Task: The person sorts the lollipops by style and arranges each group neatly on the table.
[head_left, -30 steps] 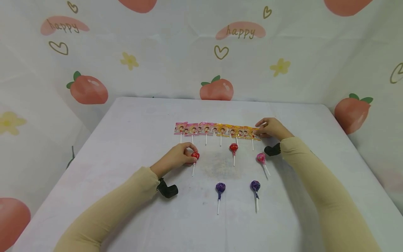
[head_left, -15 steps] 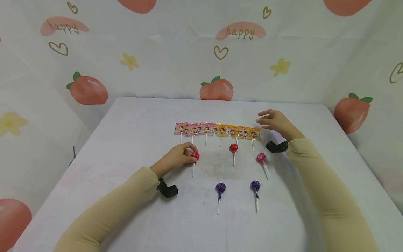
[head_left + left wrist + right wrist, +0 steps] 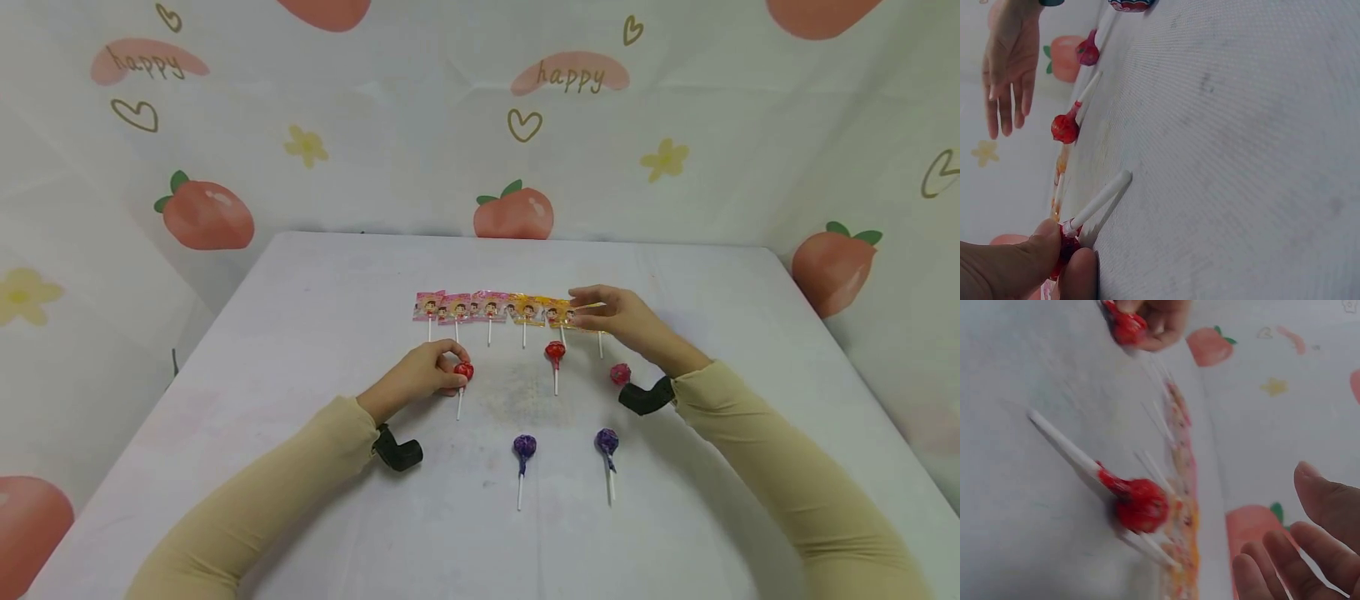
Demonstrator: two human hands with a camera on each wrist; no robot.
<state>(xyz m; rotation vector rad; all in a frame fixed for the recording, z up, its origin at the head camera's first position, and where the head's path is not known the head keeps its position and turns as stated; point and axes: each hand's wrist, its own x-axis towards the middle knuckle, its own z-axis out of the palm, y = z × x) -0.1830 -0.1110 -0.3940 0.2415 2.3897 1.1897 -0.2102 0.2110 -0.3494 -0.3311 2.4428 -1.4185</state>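
Note:
My left hand (image 3: 420, 372) pinches a red lollipop (image 3: 463, 371) by its wrapped head, with thumb and fingers around it; the white stick points toward me. In the left wrist view the thumb (image 3: 1040, 250) presses on its wrapper. My right hand (image 3: 618, 317) hovers over the right end of a row of flat packets, fingers extended and holding nothing. Orange packets (image 3: 528, 311) make up that end, partly hidden by the hand, and pink packets (image 3: 455, 308) the other. Just below the right hand lies a second red lollipop (image 3: 555, 351), large in the right wrist view.
A pink lollipop (image 3: 620, 373) lies under the right wrist, its stick hidden by the black wrist camera (image 3: 647, 397). Nearer me are two purple lollipops (image 3: 525, 447), spaced apart. The white table (image 3: 337, 283) ends at a printed cloth backdrop (image 3: 405, 167).
My right hand let go of the rightmost orange packet, lifted off up and right, then swung left over the row. The left hand stays on its red lollipop.

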